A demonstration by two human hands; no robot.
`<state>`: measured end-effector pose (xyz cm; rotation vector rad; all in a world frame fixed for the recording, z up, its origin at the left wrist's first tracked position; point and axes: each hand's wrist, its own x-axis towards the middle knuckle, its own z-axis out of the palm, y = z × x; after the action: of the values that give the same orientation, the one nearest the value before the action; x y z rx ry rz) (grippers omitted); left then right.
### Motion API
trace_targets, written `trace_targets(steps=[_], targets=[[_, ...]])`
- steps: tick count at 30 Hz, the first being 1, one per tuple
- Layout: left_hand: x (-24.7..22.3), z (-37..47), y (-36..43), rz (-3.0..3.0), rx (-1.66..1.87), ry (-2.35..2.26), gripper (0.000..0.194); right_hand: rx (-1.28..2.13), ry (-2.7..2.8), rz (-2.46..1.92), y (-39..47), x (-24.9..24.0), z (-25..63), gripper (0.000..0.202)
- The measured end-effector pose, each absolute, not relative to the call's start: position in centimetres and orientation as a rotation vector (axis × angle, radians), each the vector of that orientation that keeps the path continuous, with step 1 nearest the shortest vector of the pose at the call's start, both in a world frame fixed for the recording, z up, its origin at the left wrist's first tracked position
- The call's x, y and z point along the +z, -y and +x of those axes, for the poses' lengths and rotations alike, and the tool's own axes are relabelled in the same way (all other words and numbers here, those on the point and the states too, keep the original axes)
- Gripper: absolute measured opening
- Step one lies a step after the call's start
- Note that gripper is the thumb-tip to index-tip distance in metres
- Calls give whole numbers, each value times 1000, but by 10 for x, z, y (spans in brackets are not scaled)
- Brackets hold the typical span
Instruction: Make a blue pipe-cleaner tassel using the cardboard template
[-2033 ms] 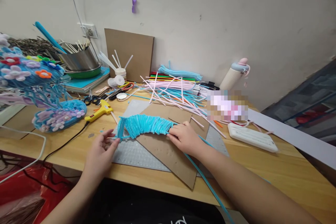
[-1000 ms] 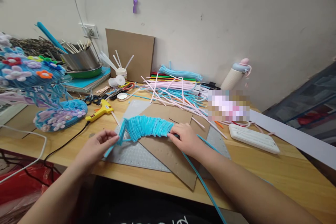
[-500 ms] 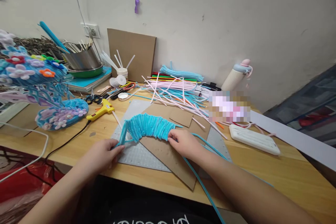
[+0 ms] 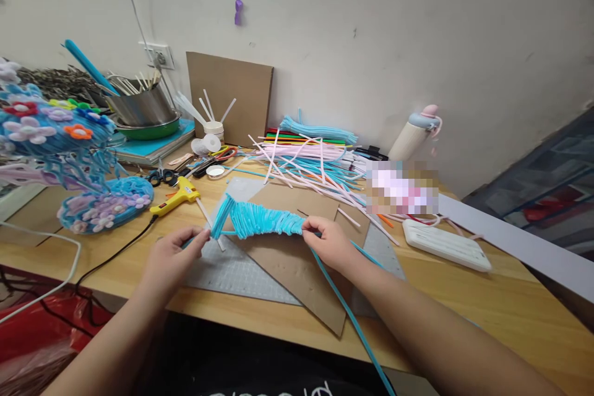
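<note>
A blue piece wound with fuzzy pipe cleaners point(image 4: 266, 221) stretches between my two hands, over a cardboard sheet point(image 4: 297, 281) and a grey cutting mat point(image 4: 232, 275). My left hand point(image 4: 179, 252) pinches its left end, where several straight blue strands slant down. At the right end, the fingers of my right hand point(image 4: 327, 241) are closed on the wound edge. Long blue pipe cleaners point(image 4: 352, 318) trail from beneath my right hand toward the table's front edge.
A yellow glue gun point(image 4: 176, 196) lies left of the mat. Behind are bundles of pipe cleaners point(image 4: 320, 148). A flower-covered blue craft point(image 4: 104, 204) stands at left. To the right are a white power bank-like block point(image 4: 446, 244) and a bottle point(image 4: 413, 136).
The wound blue piece has gone from an arch to a straighter, tilted shape, its right part turned more edge-on. My left hand has shifted left and up; my right hand has lifted slightly.
</note>
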<state>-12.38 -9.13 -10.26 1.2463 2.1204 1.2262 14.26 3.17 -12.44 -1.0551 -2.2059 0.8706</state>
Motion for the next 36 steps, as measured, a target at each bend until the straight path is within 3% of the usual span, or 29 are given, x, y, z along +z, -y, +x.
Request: trace_targets(steps=[4,9,27,36], targets=[[-104,-121,92,1191,1566,-2054,25,859,2244,-910,-31,-122,143,11],[-117,-118,83,911,1813,-1559,23,903,2328,-819,-26,-123,141,12],[-125,-109,86,1351,1322,-1872,21,836,2475,-729,-23,-126,142,14],[-119,-97,88,1558,1281,-1901,23,906,2453,-1058,-14,-126,135,12]])
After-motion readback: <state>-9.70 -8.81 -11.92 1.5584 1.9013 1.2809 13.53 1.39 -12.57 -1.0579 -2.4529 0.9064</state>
